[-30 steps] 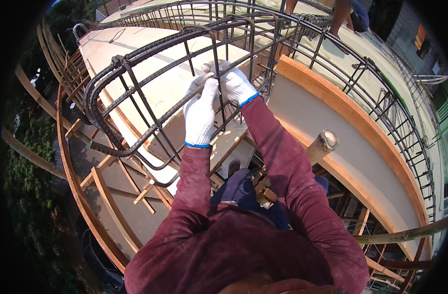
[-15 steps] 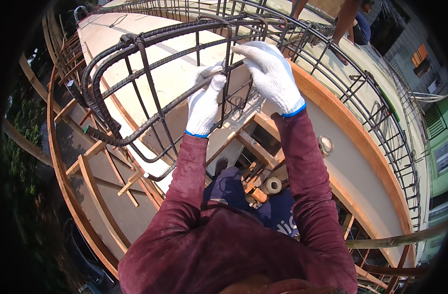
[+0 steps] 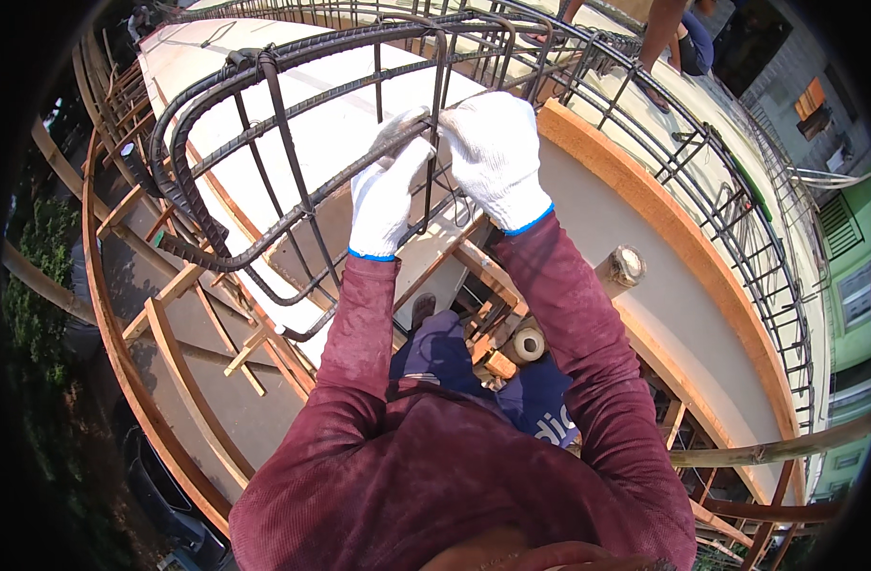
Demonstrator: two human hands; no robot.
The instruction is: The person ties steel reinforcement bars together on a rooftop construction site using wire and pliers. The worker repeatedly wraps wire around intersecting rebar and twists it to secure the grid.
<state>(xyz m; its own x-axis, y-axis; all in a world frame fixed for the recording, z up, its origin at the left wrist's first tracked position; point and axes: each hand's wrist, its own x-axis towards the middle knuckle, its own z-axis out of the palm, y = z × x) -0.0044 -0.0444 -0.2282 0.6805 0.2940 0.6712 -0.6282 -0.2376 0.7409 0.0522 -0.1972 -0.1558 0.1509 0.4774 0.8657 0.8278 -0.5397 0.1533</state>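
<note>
In front of me stands a cage of dark ribbed steel bars [image 3: 293,219] with bent stirrups round them. My left hand [image 3: 383,205], in a white knit glove with a blue cuff, is closed round a long bar, close to where an upright stirrup leg [image 3: 439,76] crosses it. From the right, my right hand [image 3: 497,157], gloved the same way, meets it at that crossing with fingers curled in a pinch. Whatever lies between its fingertips is hidden. Thin loose wire [image 3: 455,195] hangs just below the two hands.
A curved wooden form edge [image 3: 645,181] runs along the right, with more rebar beyond it. A cut post [image 3: 626,266] rises beside my right forearm. Timber framing [image 3: 178,362] stands at left. Another person's leg [image 3: 662,38] shows at top right.
My right hand has come down and left, its fingers curling in at the bar crossing. The left hand remains at the bar, and the whole view has shifted slightly.
</note>
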